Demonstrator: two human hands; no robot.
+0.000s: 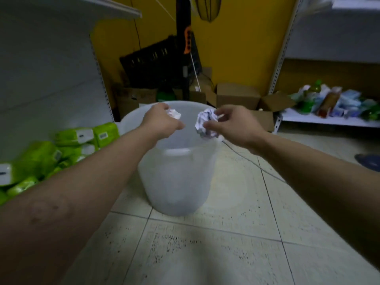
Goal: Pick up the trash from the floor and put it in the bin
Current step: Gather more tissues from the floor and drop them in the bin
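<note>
A translucent white plastic bin (174, 182) stands on the tiled floor in front of me. Both my arms reach out over its open mouth. My left hand (160, 121) grips a small crumpled ball of white paper (174, 114), mostly hidden by the fingers. My right hand (234, 125) pinches a larger crumpled ball of white paper (205, 124) between thumb and fingers, above the bin's right rim. Something pale lies inside the bin, too blurred to identify.
Green and white packets (61, 149) are piled on the floor at the left, below a white shelf unit. Cardboard boxes (236, 95) and a black crate (156, 64) stand behind the bin against a yellow wall. A low shelf (329, 118) at the right carries bottles and packages.
</note>
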